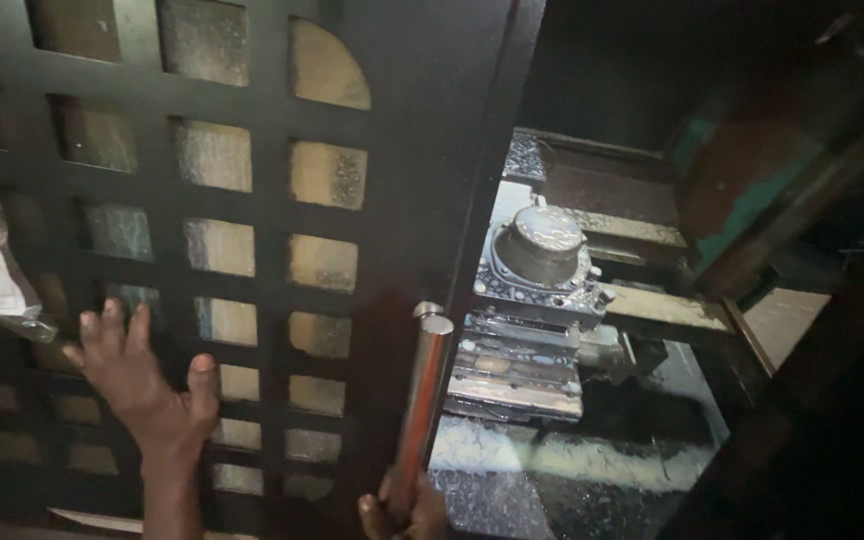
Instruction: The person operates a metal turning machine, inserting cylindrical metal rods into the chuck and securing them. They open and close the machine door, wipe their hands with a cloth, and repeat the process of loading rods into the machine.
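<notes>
Our left hand (142,385) lies flat and open against the door (252,250), fingers spread over its grid of small panes, gripping nothing. Our right hand (402,512) is closed around the bottom of the handle (420,400), a metal bar standing upright above it at the door's edge. Just right of that hand, past the edge, sits the wet chuck (542,250) inside the machine. We judge an even, level push with both hands keeps the door from binding.

Black door (252,210), grid of grimy panes; handle (422,400) perhaps reddish-silver.
</notes>
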